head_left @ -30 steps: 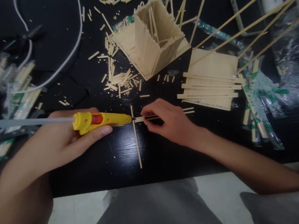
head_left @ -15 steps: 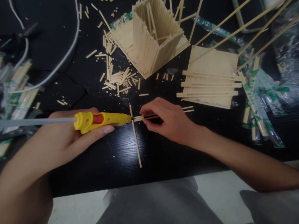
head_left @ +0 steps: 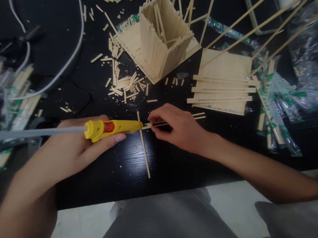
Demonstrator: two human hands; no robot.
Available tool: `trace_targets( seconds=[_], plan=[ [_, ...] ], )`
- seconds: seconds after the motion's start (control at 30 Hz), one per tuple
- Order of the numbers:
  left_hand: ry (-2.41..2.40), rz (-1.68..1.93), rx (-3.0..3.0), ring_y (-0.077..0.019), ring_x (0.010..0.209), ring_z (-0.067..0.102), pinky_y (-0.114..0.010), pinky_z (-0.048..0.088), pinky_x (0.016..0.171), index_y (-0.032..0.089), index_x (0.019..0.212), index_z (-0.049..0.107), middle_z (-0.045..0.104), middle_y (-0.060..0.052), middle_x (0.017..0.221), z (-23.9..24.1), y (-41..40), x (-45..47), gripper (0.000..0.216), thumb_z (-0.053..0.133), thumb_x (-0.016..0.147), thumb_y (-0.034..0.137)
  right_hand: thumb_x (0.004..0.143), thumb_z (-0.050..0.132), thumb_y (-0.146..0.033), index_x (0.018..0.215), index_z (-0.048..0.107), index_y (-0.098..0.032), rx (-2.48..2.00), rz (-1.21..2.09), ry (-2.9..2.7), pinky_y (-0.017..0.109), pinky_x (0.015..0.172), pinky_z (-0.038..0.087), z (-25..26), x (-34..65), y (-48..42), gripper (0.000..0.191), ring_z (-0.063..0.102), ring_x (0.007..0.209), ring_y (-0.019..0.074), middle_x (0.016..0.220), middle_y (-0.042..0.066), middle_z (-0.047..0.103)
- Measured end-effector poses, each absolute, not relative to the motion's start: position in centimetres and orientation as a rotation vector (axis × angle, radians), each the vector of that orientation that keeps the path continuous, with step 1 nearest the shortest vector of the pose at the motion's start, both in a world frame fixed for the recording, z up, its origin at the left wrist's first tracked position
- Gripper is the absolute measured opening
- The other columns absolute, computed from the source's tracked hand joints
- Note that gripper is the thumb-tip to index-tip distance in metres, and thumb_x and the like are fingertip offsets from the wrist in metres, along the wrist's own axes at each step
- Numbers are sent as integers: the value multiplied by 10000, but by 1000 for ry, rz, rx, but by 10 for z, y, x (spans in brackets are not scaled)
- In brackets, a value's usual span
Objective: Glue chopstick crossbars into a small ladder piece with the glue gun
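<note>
My left hand is wrapped round a yellow glue gun, with a long translucent glue stick sticking out of its back end. The gun's nozzle is at the near ends of the thin wooden chopsticks that my right hand pinches between thumb and fingers. Their other ends show past the hand on the right. One loose chopstick lies on the black table, running under the nozzle towards the front edge. Whether the nozzle touches the wood I cannot tell.
Behind my hands stands a box built of sticks on a flat stick base. Cut stick pieces lie left of it. A stick panel with chopsticks across it is at right, beside wrapped chopsticks. A white cable curves at left.
My left hand has moved the glue gun slightly to the right, so its nozzle now covers the tips of the held chopsticks. My right hand stays nearly still.
</note>
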State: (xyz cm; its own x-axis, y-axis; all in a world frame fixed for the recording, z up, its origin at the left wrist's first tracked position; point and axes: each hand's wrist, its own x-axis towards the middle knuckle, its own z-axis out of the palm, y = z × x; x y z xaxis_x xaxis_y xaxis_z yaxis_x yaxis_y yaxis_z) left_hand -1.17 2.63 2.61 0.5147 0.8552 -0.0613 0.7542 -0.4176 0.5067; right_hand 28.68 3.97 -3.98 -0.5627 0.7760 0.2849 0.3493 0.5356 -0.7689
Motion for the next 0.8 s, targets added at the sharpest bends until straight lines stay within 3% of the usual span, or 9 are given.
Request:
trace_targets(
  seconds=[0.8],
  plan=[
    [1346, 284, 2193, -212, 626, 702, -356, 505, 560, 310, 848, 726, 754, -11, 813, 27, 27, 0, 381, 585, 1064, 590, 1007, 651, -74, 1178, 651, -216, -910, 908, -2149, 369, 914, 636, -41, 286, 39, 222, 744, 1037, 221, 1151, 69, 767]
  ],
)
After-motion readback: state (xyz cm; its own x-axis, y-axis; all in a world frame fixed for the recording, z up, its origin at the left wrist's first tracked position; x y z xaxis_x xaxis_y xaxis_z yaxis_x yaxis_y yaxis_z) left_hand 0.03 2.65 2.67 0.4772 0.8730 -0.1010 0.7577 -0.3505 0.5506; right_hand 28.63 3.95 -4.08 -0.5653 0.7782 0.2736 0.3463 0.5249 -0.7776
